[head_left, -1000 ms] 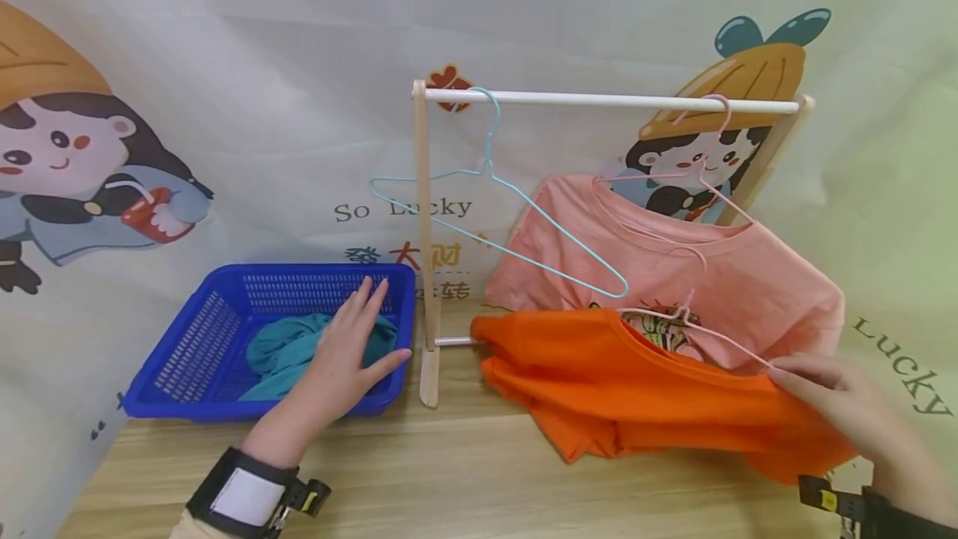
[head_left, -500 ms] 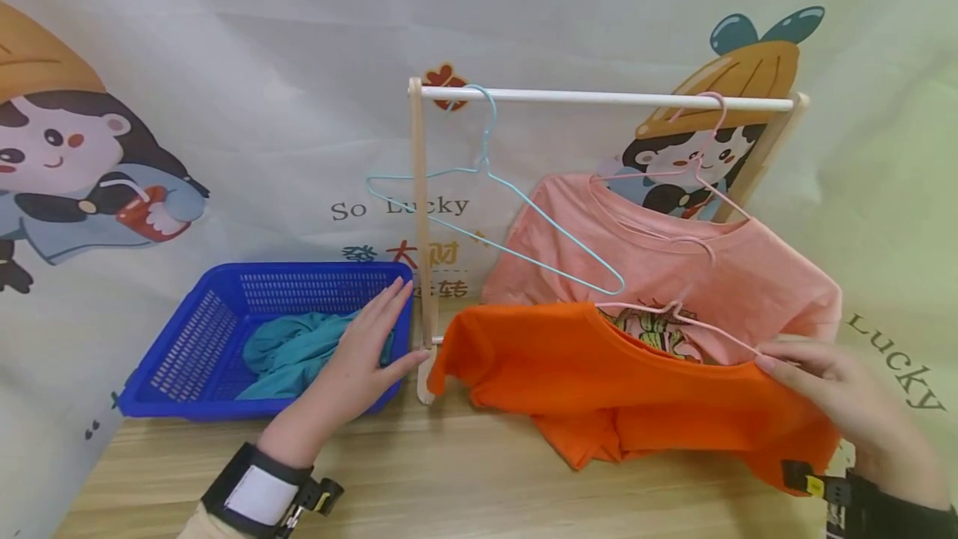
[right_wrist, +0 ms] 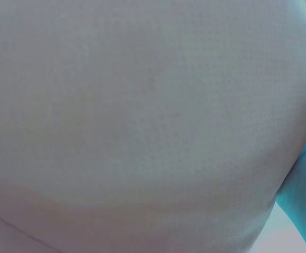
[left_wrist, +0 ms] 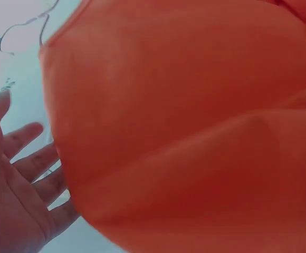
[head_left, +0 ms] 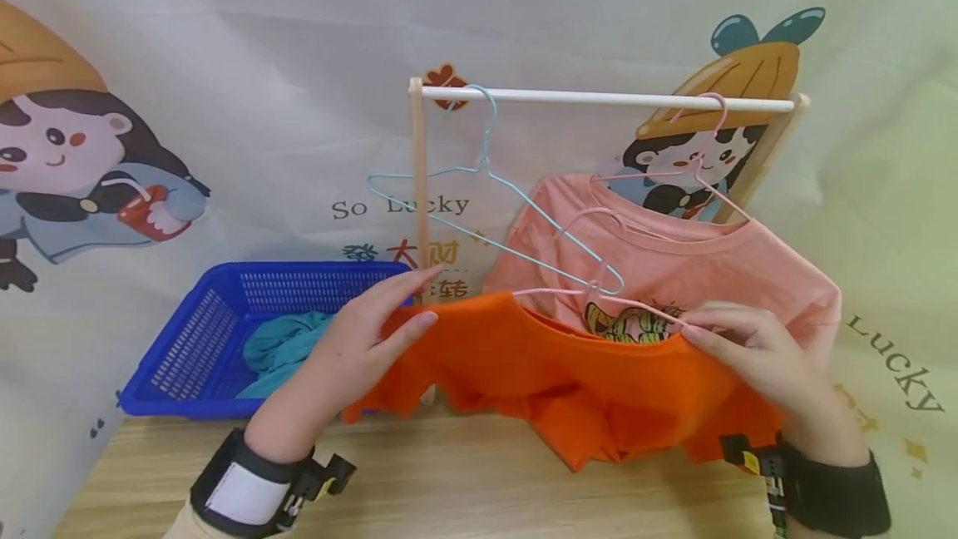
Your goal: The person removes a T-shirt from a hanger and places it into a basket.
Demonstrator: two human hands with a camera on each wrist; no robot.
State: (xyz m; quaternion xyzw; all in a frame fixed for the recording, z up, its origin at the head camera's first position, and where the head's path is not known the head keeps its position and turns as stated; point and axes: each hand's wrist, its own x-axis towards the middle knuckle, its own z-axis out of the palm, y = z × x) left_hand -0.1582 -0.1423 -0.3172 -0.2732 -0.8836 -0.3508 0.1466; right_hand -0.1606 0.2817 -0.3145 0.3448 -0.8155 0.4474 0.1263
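An orange T-shirt (head_left: 584, 389) hangs on a pink clothes hanger (head_left: 595, 289) above the table. My right hand (head_left: 756, 348) pinches the shirt's right shoulder and the hanger arm between thumb and fingers. Beside the shirt's left end is my left hand (head_left: 352, 348), its fingers extended. In the left wrist view, the fingertips of that hand (left_wrist: 16, 200) reach the edge of the orange cloth (left_wrist: 184, 105); whether they touch it I cannot tell. Pale-looking fabric (right_wrist: 142, 116) fills most of the right wrist view, hiding the right fingers.
Behind stands a rack with a white rail (head_left: 599, 96). From it hang a bare light-blue hanger (head_left: 531, 205) and a pink T-shirt (head_left: 539, 231) on a pink hanger (head_left: 696, 165). At left, a blue basket (head_left: 172, 356) holds a teal garment (head_left: 280, 356).
My right hand has carried the orange T-shirt and its hanger leftward. The shirt's left sleeve now lies in front of the basket's right side, by my left hand, which stays roughly where it was.
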